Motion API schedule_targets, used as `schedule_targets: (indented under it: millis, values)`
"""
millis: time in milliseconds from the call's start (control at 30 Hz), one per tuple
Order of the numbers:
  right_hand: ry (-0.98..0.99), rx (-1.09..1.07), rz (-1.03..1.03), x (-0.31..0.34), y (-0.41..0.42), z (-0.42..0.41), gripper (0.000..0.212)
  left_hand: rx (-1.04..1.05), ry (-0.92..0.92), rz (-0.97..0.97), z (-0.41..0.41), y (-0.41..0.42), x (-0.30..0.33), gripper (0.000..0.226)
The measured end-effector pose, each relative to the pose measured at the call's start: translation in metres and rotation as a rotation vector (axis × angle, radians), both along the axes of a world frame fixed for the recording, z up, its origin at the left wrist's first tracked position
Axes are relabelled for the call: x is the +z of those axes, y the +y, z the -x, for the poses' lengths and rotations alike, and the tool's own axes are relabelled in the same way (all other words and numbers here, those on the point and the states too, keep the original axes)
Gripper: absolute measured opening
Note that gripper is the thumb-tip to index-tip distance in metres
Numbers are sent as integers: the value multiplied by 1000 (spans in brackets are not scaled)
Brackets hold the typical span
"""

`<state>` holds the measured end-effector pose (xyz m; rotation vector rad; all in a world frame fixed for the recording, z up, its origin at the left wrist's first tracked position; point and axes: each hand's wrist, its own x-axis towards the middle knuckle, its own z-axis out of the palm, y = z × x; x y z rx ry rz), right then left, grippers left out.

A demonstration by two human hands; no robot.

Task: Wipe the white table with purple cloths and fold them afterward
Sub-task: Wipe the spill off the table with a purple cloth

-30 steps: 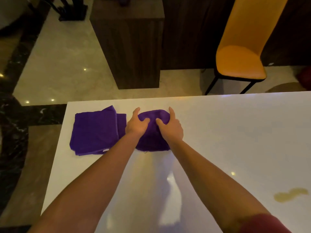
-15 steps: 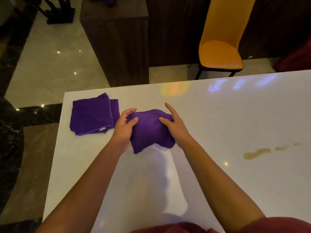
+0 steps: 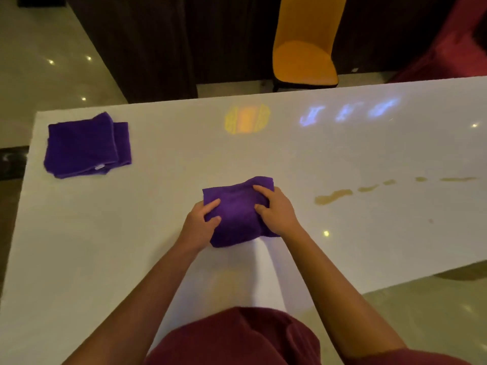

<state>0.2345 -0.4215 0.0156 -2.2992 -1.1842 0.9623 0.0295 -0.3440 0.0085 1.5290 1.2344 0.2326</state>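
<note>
1. Head view, progress: the wiping looks barely begun, as I judge it; a trail of brownish spill [image 3: 333, 198] lies on the white table [image 3: 369, 143], running from just right of the hands out toward the right edge in separate blots; no cloth touches it.
2. Head view, the cloth in hand: a bunched purple cloth [image 3: 234, 219] sits on the table near the middle, close to the person; the left hand [image 3: 201, 225] grips its left side, fingers curled onto the fabric; the right hand [image 3: 275, 213] clamps its right side, thumb and fingers pinching a ridge of cloth; both hands are closed on it.
3. Head view, what is left: the stack of purple cloths [image 3: 84, 148] rests at the far left corner, well apart from the hands, roughly folded with one layer offset to the right; the spill has yet to be wiped, and the held cloth, rumpled rather than squared, would need folding after; whether the stack counts as finished I cannot tell.
4. Head view, materials: the cloths look soft, thick and matte, like microfibre, with stitched edges and a small pale tag on the stack; the tabletop is hard, smooth and glossy, mirroring coloured lights; the spill looks thin and wet, flat on the surface.
5. Head view, surroundings: an orange chair [image 3: 303, 61] with a smooth moulded seat stands beyond the far edge; the floor is polished stone.
</note>
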Motion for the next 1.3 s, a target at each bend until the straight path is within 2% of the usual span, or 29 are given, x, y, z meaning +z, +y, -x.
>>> schedule_targets:
  millis: [100, 267, 367, 467, 600, 700, 800, 900, 1000, 1100, 1300]
  values:
    - [-100, 35, 25, -15, -17, -15, 69, -23, 92, -88, -28, -21, -11, 55]
    - [-156, 62, -94, -32, -42, -49, 81, 103, 167, -125, -73, -66, -29, 56]
    - [-122, 64, -132, -33, -50, -74, 79, 206, 200, -146, -91, -84, -35, 55]
    - [-146, 212, -121, -34, -51, -92, 75, 234, 238, -179, -103, -92, -39, 56]
    - [-308, 205, -124, -32, -51, -100, 69, 345, 296, -211, -104, -98, -42, 71]
    - [-386, 192, -214, -32, -52, -83, 59, 429, 400, -355, -89, -94, -47, 72]
    - [-324, 263, -132, -46, -49, -48, 58, 370, 574, -448, -73, -80, -59, 67]
    - [-349, 292, -38, -71, -41, -29, 64, 252, 723, -488, -64, -61, -75, 62]
    - [-436, 311, -41, -92, -38, -26, 68, 165, 747, -520, -57, -41, -91, 60]
    - [-531, 364, -55, -104, -33, -26, 70, 163, 762, -545, -54, -35, -103, 62]
    - [-551, 442, -103, -112, -4, -38, 71, 161, 809, -581, -54, -34, -118, 66]
